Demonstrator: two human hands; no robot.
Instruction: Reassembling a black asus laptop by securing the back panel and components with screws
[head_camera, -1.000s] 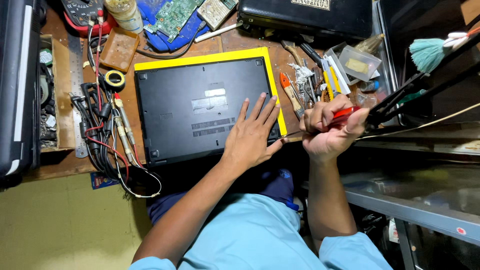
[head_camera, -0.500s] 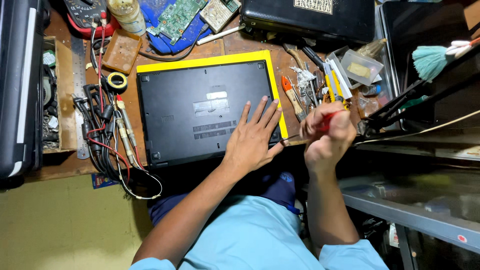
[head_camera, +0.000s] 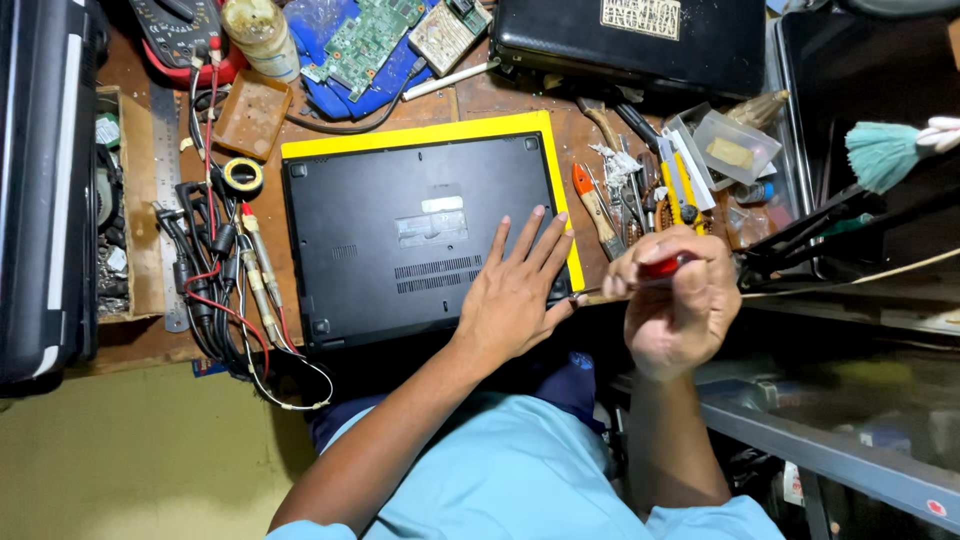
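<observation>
A black laptop (head_camera: 400, 230) lies bottom side up on a yellow mat (head_camera: 420, 135) on the wooden bench. My left hand (head_camera: 515, 295) rests flat on its near right corner, fingers spread. My right hand (head_camera: 675, 300) is closed around a red-handled screwdriver (head_camera: 660, 266), held just right of the laptop. The thin shaft points left toward the laptop's right edge, close to my left thumb.
Several hand tools (head_camera: 640, 190) lie right of the mat. Cables and probes (head_camera: 225, 270) and a tape roll (head_camera: 242, 176) sit on the left. A circuit board (head_camera: 365, 40), multimeter (head_camera: 180, 30) and black case (head_camera: 640, 40) are at the back. A brush (head_camera: 885, 150) is at right.
My right hand has drawn in from the tool pile toward me and now holds the screwdriver near the laptop's right edge. My left hand stays on the laptop.
</observation>
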